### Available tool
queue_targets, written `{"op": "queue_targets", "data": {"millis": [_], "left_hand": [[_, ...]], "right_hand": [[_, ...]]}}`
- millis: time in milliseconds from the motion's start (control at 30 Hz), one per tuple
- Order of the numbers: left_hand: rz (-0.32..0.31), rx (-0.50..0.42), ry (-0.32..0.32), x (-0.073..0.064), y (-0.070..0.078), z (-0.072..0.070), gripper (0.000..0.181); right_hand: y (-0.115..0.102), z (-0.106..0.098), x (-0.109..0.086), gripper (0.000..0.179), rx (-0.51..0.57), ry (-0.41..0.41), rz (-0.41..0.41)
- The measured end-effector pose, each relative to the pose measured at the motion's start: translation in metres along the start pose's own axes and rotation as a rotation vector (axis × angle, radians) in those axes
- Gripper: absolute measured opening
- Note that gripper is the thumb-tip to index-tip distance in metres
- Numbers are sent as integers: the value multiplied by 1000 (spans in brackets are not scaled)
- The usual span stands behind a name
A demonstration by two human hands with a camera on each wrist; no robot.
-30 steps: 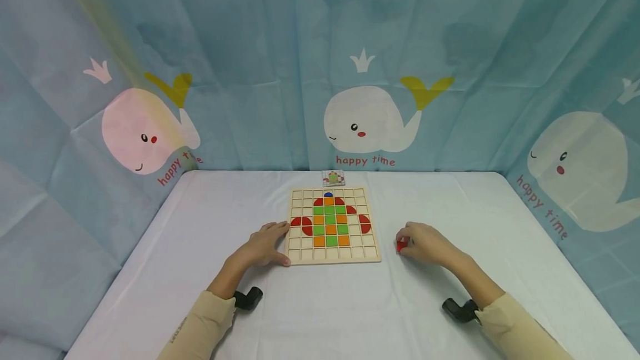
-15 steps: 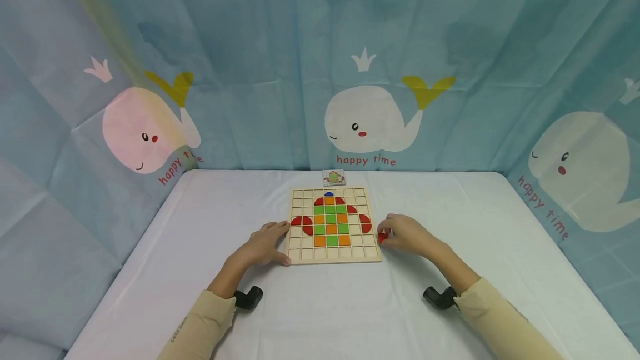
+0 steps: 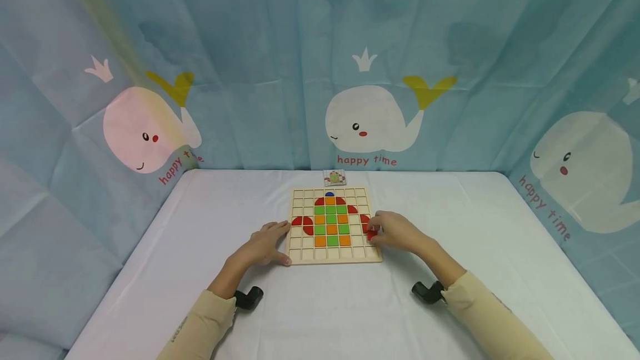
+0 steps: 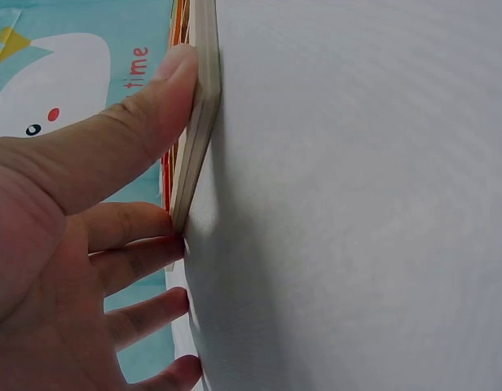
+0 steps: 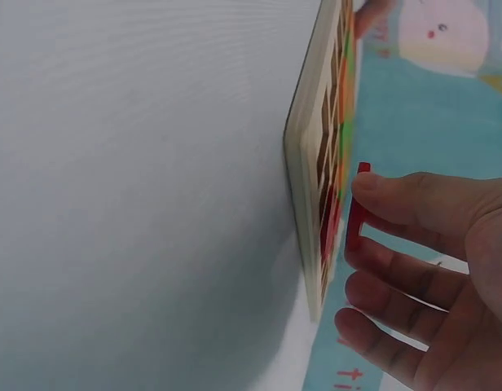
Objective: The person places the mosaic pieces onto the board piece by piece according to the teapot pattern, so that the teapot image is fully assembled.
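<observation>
A square wooden grid board [image 3: 306, 241] lies on the white table, with green, orange, red and blue tiles set in its cells. My left hand [image 3: 262, 244] rests against the board's left side, fingers spread. In the left wrist view its thumb [image 4: 176, 73] touches the board's edge near the corner. My right hand [image 3: 398, 231] is over the board's right edge and pinches a red tile [image 5: 356, 212] between thumb and fingers. In the right wrist view that tile stands just off the board's face, close to the red pieces [image 5: 329, 220] in the grid.
Behind the board lies a small picture card [image 3: 335, 177] with a similar coloured pattern. A blue curtain [image 3: 260, 121] printed with whales hangs around the back and sides of the table [image 3: 320, 310]. A black device [image 3: 249, 298] is strapped at each wrist.
My right hand has moved left with the red tile, from the table beside the board to over its right edge. The left hand has stayed in place.
</observation>
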State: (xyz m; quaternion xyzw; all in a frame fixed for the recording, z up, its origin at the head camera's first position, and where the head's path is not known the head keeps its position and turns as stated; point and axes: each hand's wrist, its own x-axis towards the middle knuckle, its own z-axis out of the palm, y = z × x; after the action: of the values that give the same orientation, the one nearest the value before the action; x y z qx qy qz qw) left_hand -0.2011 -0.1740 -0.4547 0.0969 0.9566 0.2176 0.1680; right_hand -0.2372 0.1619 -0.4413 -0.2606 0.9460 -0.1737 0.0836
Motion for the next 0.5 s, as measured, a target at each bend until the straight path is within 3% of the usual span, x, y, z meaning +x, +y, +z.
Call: {"op": "queue_targets", "data": {"millis": [500], "left_hand": [[-2, -1, 2, 3, -2, 1, 96]], "right_hand": [[-13, 7, 14, 14, 2, -17, -75]]}}
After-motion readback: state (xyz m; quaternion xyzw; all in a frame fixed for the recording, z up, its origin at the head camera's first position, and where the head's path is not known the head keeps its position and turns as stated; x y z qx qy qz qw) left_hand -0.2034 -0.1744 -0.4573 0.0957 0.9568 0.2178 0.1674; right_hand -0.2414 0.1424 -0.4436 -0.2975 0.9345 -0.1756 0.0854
